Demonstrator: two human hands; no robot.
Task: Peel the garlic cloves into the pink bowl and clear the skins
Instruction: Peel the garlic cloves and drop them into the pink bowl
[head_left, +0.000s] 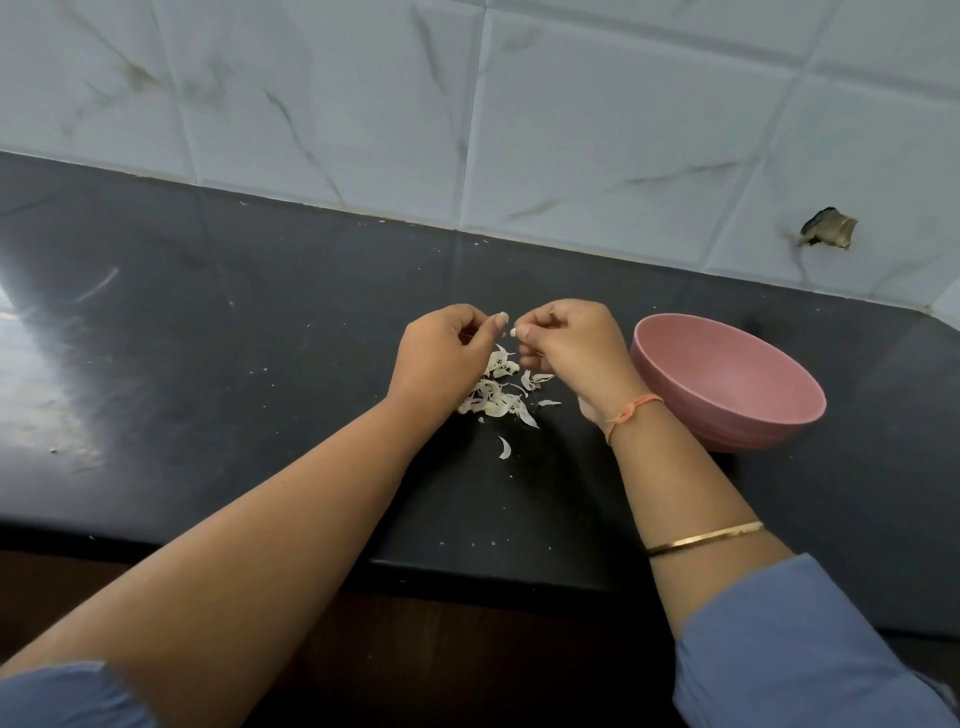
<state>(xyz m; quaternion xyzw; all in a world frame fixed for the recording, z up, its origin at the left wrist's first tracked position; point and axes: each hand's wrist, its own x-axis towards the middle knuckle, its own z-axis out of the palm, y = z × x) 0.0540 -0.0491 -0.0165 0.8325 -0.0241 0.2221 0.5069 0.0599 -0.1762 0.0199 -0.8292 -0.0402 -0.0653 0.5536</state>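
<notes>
The right hand (566, 348) pinches a small garlic clove (514, 331) in curled fingertips above the middle of the countertop (260, 312). The left hand (441, 348) curls just beside it (whether it grips anything I cannot tell). Skins (496, 397) lie scattered beneath; the pink bowl (727, 374) stands toward the right end, by the right wrist.

skins (496, 397) on counter (234, 322), bowl (727, 434) just right of them, wall (571, 130) behind

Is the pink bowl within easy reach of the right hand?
Probably yes: the pink bowl sits just beside the right hand, with nothing between them, though that hand is busy pinching a garlic clove.
</notes>
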